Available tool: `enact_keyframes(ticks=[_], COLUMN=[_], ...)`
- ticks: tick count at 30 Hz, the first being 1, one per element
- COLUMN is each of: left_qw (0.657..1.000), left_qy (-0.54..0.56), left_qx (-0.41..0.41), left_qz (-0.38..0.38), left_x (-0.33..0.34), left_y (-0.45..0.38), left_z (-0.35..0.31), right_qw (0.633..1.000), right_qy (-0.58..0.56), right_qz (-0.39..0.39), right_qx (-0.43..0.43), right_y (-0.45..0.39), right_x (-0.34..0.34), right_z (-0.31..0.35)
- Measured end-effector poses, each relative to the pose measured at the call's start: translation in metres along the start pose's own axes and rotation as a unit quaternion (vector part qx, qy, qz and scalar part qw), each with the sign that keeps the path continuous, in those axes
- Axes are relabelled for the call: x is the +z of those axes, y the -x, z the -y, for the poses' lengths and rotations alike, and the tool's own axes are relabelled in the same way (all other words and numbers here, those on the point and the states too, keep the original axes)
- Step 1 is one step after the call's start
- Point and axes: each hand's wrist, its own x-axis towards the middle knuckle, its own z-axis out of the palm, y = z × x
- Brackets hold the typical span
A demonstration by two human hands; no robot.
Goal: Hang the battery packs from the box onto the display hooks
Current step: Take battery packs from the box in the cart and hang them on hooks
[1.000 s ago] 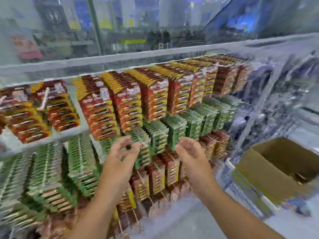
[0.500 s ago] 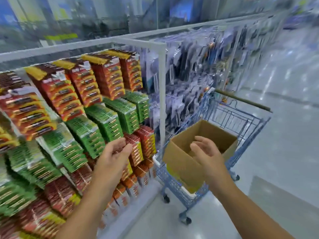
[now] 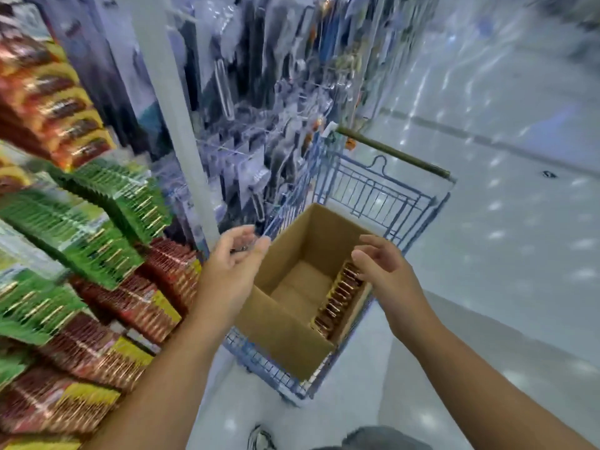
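I have turned from the display hooks (image 3: 97, 203) to the box (image 3: 285, 323) in the blue cart (image 3: 383, 190); a second ago both hands were at the hanging rows. Now my right hand (image 3: 386, 271) hovers over the box's right wall, fingers relaxed and empty, just above the battery packs (image 3: 337, 297) lined along that wall. My left hand (image 3: 233, 264) is loosely curled, holding nothing (blur hides detail). I judge another pickup comes next.

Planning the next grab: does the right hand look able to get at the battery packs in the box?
Probably yes. The right hand is open above the row of battery packs along the box's right wall; the box top is open and nothing covers them.
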Motion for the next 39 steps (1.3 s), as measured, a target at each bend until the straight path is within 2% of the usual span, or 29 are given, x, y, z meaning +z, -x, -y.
enact_keyframes(ticks=[4,7,11,15,18,21,24,29,34,37,39], left_qw=[1.000,0.999,0.993,0.973,0.943,0.906,0.871,0.836,0.805,0.774,0.769], left_qy=[-0.011,0.000,0.000,-0.014,-0.019,-0.013,-0.012,0.003,0.019,0.039,0.043], left_qx=[-0.022,-0.050,-0.091,-0.152,-0.209,-0.272,-0.325,-0.399,-0.457,-0.487,-0.490], left_qz=[0.017,-0.016,-0.076,-0.171,-0.258,-0.324,-0.369,-0.378,-0.377,-0.404,-0.408], left_x=[0.029,0.051,0.083,0.119,0.146,0.172,0.192,0.209,0.205,0.205,0.208], left_y=[-0.042,-0.070,-0.098,-0.118,-0.121,-0.122,-0.125,-0.138,-0.164,-0.169,-0.172], left_z=[0.016,0.034,0.063,0.089,0.113,0.136,0.161,0.218,0.292,0.338,0.367], right_qw=[0.999,0.996,0.982,0.946,0.893,0.846,0.771,0.659,0.581,0.527,0.502], right_qy=[0.024,0.057,0.110,0.154,0.214,0.264,0.334,0.426,0.471,0.486,0.478], right_qz=[0.019,0.056,0.148,0.279,0.388,0.456,0.533,0.615,0.662,0.696,0.716], right_qx=[0.021,0.039,0.050,0.059,0.073,0.080,0.101,0.078,0.045,-0.031,-0.080], right_y=[-0.056,-0.105,-0.180,-0.252,-0.293,-0.322,-0.333,-0.348,-0.341,-0.330,-0.327], right_x=[0.002,0.006,0.011,0.018,0.024,0.029,0.037,0.056,0.086,0.100,0.107], right_z=[-0.009,-0.022,-0.049,-0.081,-0.111,-0.151,-0.189,-0.251,-0.319,-0.365,-0.393])
